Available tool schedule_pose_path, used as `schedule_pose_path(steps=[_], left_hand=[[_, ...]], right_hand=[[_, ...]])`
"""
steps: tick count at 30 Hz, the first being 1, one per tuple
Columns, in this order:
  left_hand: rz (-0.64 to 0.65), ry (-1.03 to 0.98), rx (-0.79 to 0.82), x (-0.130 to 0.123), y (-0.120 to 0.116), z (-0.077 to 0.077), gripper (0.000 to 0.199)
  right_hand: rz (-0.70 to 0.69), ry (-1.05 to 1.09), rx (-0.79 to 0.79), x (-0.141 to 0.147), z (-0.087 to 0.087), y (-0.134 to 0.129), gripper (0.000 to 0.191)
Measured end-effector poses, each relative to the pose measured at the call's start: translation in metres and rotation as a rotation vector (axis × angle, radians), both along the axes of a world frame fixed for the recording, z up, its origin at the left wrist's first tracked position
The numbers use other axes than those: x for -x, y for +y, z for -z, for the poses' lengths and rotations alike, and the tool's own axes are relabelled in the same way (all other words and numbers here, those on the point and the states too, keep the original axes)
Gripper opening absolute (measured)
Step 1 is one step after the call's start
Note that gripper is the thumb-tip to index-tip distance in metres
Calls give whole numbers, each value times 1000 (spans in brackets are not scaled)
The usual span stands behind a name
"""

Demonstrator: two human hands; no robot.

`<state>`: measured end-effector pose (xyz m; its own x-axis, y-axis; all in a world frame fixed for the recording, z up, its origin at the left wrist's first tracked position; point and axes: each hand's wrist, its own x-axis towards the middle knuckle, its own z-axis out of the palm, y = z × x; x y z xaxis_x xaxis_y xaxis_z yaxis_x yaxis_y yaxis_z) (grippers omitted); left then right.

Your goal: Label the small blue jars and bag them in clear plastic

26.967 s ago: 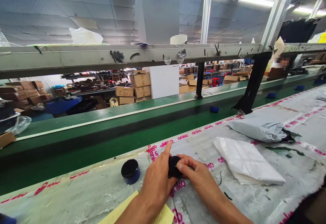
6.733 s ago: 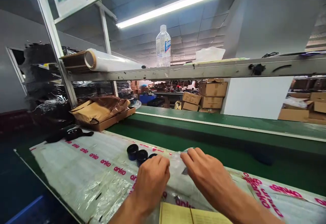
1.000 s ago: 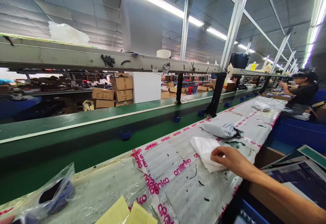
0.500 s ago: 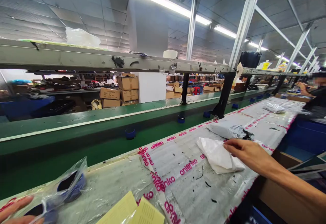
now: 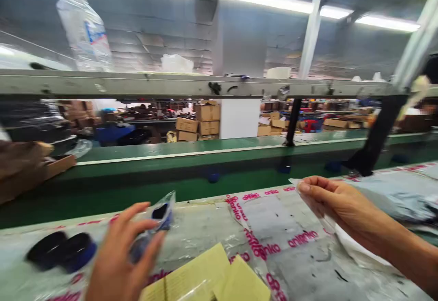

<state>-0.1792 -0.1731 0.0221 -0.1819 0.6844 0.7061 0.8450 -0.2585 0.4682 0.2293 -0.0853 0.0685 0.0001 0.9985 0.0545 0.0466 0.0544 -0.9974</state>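
Observation:
My left hand [image 5: 125, 250] is over the near left of the table, its fingers apart and slightly blurred. Just beyond and partly behind its fingers lies a clear plastic bag with dark-blue round pieces [image 5: 162, 216] inside; I cannot tell whether the fingers touch it. My right hand [image 5: 338, 200] pinches the edge of a thin clear plastic bag [image 5: 316, 207], which hangs below the fingertips. Under my right forearm rests a white stack of bags [image 5: 356, 246]. Two loose black-and-blue ring-shaped pieces [image 5: 80, 250] sit left of my left hand.
Yellow printed slips [image 5: 195, 276] lie at the table's front middle. A green conveyor [image 5: 191, 191] runs behind the table, carrying a blue piece [image 5: 213, 176]. Above it spans a shelf rail [image 5: 164, 84] with a plastic bottle [image 5: 84, 31]. A black post [image 5: 379, 132] stands at right.
The view has swung left. My right hand has lifted a thin clear bag off the white stack. My left hand has moved right and farther into view, beside the bagged blue pieces.

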Motion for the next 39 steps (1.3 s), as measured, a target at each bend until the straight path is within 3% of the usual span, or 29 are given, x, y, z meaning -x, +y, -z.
schedule_pose_path(steps=[3,6,10,14,16,18,21,25,28,30,32,39], left_hand=[[274,-302,196,-52,-21,-7,29],[526,-720,427,-75,-22,-4,51],[702,-1088,351,-63,-18,9,49],[712,-1174,249,-32,-30,16,40],[597,-1117,270,-13,-41,13,36],[363,-984,305,7,-55,7,28],[-10,-631,306,36,-72,-3,14],[-377,59,294,66,-83,-9,17],[-572,399,343,78,-83,-11,22],[-631,492,418,82,-80,-14,26],[-658,535,485,85,-75,-17,26],[-778,472,592,108,-58,-19,22]], right_hand=[[-237,-44,16,70,2,-1,41],[-495,-54,47,142,6,-15,43],[-745,-18,116,212,11,-34,49],[-957,-51,132,249,11,-33,40],[-1030,-124,97,263,10,-28,34],[-1037,-291,-38,275,8,-23,22],[-922,-701,-559,293,6,-20,7],[-635,-1140,-1369,320,-1,-32,28],[-428,-1299,-1643,348,-7,-44,27],[-350,-1323,-1644,368,-9,-46,23],[-317,-1312,-1551,387,-9,-41,20],[-472,-984,-896,421,-2,-22,18]])
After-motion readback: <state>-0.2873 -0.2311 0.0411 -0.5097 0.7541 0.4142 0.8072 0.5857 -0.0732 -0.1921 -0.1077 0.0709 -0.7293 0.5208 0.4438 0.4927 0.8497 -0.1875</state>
